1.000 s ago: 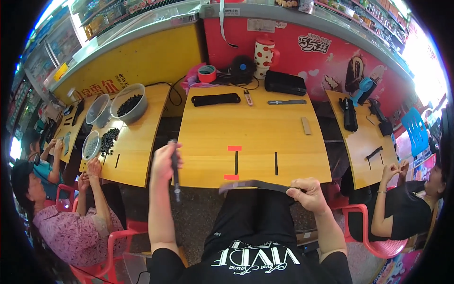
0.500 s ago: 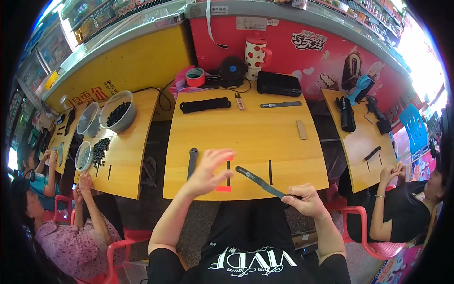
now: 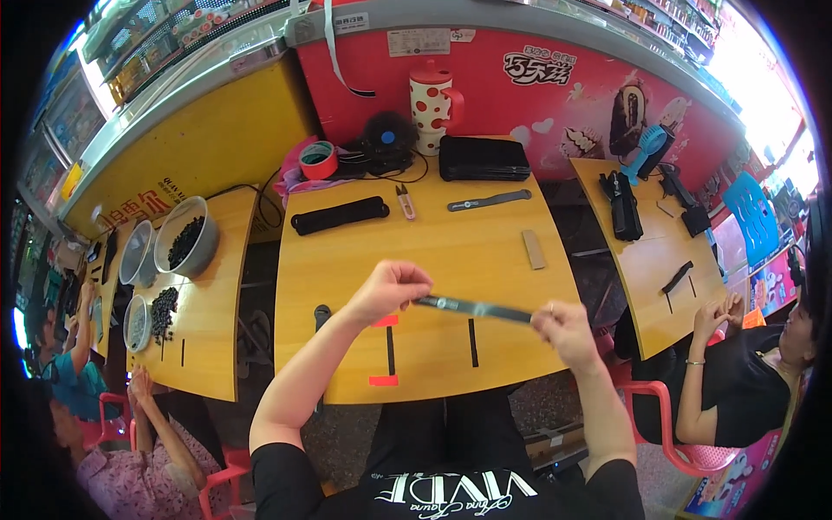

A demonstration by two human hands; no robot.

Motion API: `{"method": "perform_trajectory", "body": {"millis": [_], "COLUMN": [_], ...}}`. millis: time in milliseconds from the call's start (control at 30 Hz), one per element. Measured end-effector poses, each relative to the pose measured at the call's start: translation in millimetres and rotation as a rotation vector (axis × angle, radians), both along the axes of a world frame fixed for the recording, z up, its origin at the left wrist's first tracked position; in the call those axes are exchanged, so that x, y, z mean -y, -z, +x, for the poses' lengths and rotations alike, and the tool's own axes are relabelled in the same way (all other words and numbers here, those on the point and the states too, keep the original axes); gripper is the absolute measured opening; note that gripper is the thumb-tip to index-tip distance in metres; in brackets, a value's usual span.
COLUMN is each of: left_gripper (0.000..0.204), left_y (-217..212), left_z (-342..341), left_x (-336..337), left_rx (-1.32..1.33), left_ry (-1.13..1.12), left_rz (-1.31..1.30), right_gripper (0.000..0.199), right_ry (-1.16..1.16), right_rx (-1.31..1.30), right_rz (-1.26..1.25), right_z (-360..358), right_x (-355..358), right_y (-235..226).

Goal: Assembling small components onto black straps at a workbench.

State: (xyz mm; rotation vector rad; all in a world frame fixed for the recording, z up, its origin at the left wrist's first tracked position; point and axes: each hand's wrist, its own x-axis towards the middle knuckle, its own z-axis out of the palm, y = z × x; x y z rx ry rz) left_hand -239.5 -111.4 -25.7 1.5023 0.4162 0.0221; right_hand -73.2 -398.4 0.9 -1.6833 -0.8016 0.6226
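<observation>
A dark grey strap [image 3: 477, 308] is stretched between my two hands, a little above the table. My left hand [image 3: 390, 290] pinches its left end, and my right hand [image 3: 565, 334] is closed round the other end. Beneath it on the tabletop are two black lines; the left line [image 3: 390, 351] has red tape at both ends, the right line [image 3: 474, 342] has none. Another dark strap [image 3: 322, 315] lies mostly hidden behind my left forearm. Farther back lie a grey strap [image 3: 490, 200], a folded black strap bundle [image 3: 341, 215], thread snips [image 3: 406, 202] and a flat brown strip [image 3: 532, 250].
Along the far edge stand a dotted tumbler [image 3: 429, 108], a black pouch [image 3: 484, 159], a small black fan [image 3: 387, 141] and a red tape roll [image 3: 318, 159]. Plastic bowls [image 3: 192, 247] and small black pieces [image 3: 164, 312] occupy the left table. People sit at both side tables.
My left hand has closed on the strap's free end, where before it was open and apart. The strap is now nearly level between both hands. The whole view has shifted somewhat.
</observation>
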Motion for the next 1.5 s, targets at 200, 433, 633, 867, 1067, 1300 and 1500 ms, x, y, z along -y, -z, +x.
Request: {"method": "perform_trajectory", "body": {"millis": [200, 433, 633, 867, 1067, 1300, 1500], "left_gripper": [0.011, 0.018, 0.018, 0.017, 0.017, 0.015, 0.022], "left_y": [27.8, 55.7, 53.1, 54.0, 51.9, -21.2, -17.7], "left_z": [101.8, 162.9, 172.1, 174.5, 166.0, 28.8, -112.2], "left_x": [-26.4, -41.9, -55.0, -50.0, -48.4, -56.2, -28.0], "left_rx": [0.180, 0.067, 0.033, 0.050, 0.094, 0.156, -0.264], "left_ry": [-0.246, -0.234, -0.270, -0.283, -0.327, -0.390, -0.619], "left_rz": [0.313, 1.031, 0.992, 1.035, 1.020, 1.139, 1.243], "right_gripper": [0.032, 0.037, 0.035, 0.025, 0.019, 0.017, 0.020], "right_ry": [0.112, 0.186, 0.271, 0.375, 0.427, 0.464, 0.613], "right_rx": [0.207, 0.631, 0.865, 0.803, 0.724, 0.648, 0.655], "right_rz": [0.064, -0.203, -0.363, -0.218, -0.048, 0.257, 0.259], "right_z": [134.5, 204.5, 196.5, 193.5, 200.3, 206.9, 218.5], "right_x": [-77.9, -130.5, -148.5, -144.0, -141.2, -146.0, -138.4], "right_y": [35.6, 75.9, 69.6, 77.6, 89.2, 105.4, 102.9]}}
